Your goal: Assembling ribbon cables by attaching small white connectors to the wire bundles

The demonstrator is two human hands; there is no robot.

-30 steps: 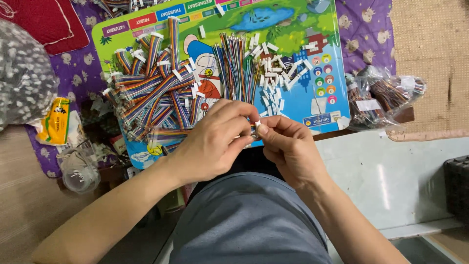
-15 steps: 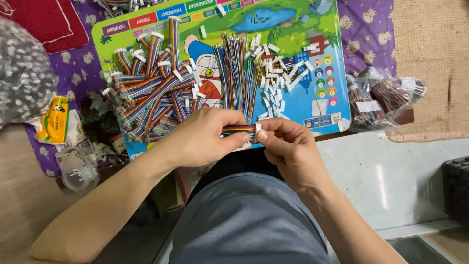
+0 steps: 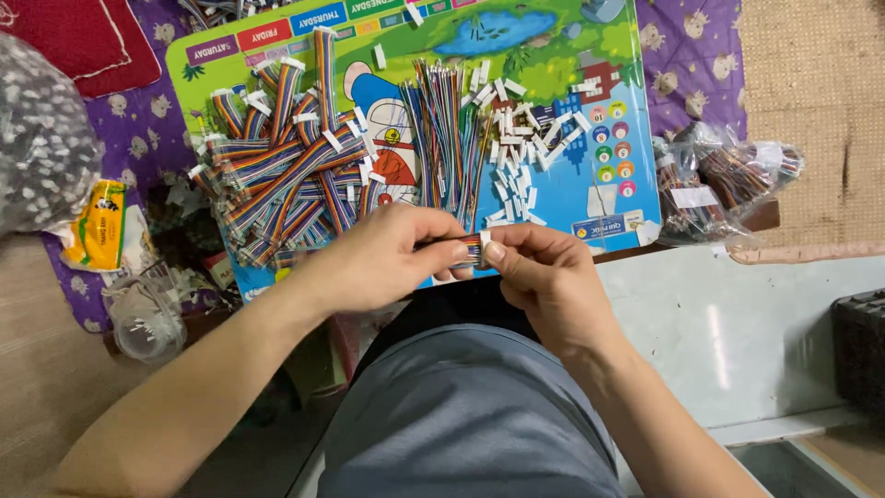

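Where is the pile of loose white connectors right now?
In the head view, the white connectors lie scattered on the colourful board, right of the bundle of loose coloured wires and just beyond the right hand.

cable pile (image 3: 286,175) crowds the board's (image 3: 572,198) left; loose wires (image 3: 447,138) and white connectors (image 3: 516,157) fill its middle; right edge stays open.

We note a colourful cartoon board (image 3: 553,198) on purple patterned cloth (image 3: 147,129). Left of it we see a red cushion (image 3: 83,41), a yellow packet (image 3: 97,226) and a clear plastic jar (image 3: 147,318); at right, a woven mat (image 3: 811,83) and a dark crate (image 3: 862,346).
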